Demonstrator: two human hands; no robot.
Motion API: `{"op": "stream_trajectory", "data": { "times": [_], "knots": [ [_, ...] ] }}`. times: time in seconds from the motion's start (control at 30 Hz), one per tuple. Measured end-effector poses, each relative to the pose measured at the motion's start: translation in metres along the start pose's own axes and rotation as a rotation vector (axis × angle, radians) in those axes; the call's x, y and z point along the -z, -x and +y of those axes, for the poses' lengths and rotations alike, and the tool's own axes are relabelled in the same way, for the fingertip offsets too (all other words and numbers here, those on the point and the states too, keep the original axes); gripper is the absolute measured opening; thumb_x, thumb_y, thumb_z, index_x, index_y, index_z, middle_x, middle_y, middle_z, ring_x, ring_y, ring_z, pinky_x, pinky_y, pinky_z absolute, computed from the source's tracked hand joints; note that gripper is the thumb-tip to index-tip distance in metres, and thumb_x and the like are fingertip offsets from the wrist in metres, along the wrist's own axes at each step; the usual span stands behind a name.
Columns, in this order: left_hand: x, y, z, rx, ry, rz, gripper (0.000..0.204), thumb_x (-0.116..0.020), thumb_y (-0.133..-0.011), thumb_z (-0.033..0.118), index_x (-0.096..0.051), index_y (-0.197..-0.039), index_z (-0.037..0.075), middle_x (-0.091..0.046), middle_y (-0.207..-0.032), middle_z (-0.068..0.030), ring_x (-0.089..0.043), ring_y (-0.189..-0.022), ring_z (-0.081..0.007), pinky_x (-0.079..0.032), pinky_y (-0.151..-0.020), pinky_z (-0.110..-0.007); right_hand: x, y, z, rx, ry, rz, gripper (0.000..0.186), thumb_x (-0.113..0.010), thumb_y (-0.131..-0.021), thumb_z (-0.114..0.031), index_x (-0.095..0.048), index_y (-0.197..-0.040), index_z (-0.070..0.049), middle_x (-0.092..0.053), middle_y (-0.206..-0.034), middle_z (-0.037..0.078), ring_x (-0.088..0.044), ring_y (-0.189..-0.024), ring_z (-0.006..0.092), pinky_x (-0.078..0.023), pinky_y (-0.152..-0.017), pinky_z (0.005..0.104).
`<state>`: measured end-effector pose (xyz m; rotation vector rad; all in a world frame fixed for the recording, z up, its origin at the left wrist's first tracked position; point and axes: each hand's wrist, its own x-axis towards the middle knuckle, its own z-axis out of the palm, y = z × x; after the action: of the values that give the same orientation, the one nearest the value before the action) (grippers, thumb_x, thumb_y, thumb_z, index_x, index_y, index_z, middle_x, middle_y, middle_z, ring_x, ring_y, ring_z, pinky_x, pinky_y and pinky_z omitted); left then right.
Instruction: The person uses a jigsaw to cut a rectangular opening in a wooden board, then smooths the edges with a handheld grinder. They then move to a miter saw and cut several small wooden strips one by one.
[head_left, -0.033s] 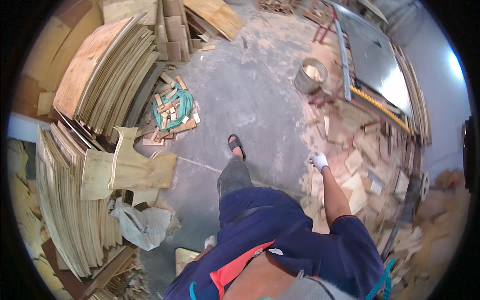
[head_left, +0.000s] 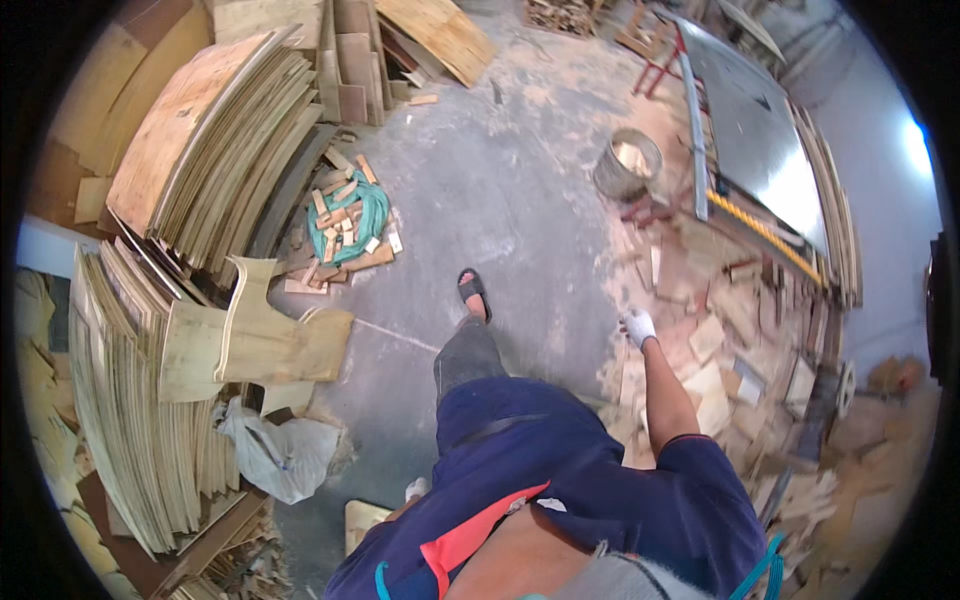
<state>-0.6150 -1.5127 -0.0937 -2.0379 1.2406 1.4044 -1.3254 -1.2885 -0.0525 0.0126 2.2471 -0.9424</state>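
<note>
My right hand [head_left: 638, 326], in a white glove, hangs out to the right over the floor with its fingers curled in. I see nothing held in it. Scattered wood offcuts [head_left: 708, 338] lie on the floor beyond and below it. Only a small bit of my left hand [head_left: 417, 488], also gloved in white, shows at my left side; the clothing hides its fingers. Close to it is a pale wooden piece [head_left: 362, 522] with rounded corners, partly covered by my body. Whether the left hand touches it, I cannot tell.
Tall plywood stacks [head_left: 215, 140] line the left, with curved cut panels [head_left: 275, 340] and a white plastic bag [head_left: 285, 455] beside them. A green sack [head_left: 372, 215] of wood blocks lies ahead. Right stand a bucket [head_left: 627, 165] of scraps and a metal-topped table [head_left: 745, 110].
The surroundings have shifted slightly, with the bucket and table a little lower and further right in the picture. My hands have hardly moved.
</note>
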Motion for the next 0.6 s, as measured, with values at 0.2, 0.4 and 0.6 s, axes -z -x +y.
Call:
{"op": "stream_trajectory", "data": {
  "times": [0.2,0.4,0.6],
  "knots": [
    [0.005,-0.077,0.228,-0.342,-0.276,-0.037,0.051,-0.05,-0.098,0.038,-0.063,-0.127,-0.001,-0.064,-0.126,-0.0289,-0.058,-0.123,-0.0435,-0.045,-0.104,-0.049,-0.047,-0.107,-0.099,-0.065,0.272,-0.215,0.024,-0.064,-0.095,-0.021,-0.067,-0.112,-0.004,-0.072,-0.089,0.011,-0.069,-0.065,0.0213,-0.055,-0.053,0.0366],
    [0.048,-0.142,0.647,-0.777,-0.159,0.161,0.07,-0.054,-0.097,0.051,-0.053,-0.145,0.0,-0.055,-0.142,-0.0324,-0.051,-0.136,-0.0458,-0.039,-0.114,-0.047,-0.085,-0.102,-0.198,0.016,0.065,-0.171,0.024,-0.066,-0.092,-0.024,-0.071,-0.095,-0.001,-0.066,-0.074,0.008,-0.062,-0.061,0.0188,-0.051,-0.059,0.0377],
    [0.053,-0.113,1.003,-1.061,-0.002,-0.034,0.07,-0.052,-0.101,0.054,-0.057,-0.141,-0.004,-0.059,-0.143,-0.0263,-0.053,-0.137,-0.0401,-0.039,-0.115,-0.042,-0.108,-0.128,-0.184,-0.057,-0.061,0.014,0.03,-0.068,-0.091,-0.026,-0.071,-0.1,0.002,-0.072,-0.083,0.013,-0.066,-0.071,0.0225,-0.053,-0.065,0.0394]
  ]
}}
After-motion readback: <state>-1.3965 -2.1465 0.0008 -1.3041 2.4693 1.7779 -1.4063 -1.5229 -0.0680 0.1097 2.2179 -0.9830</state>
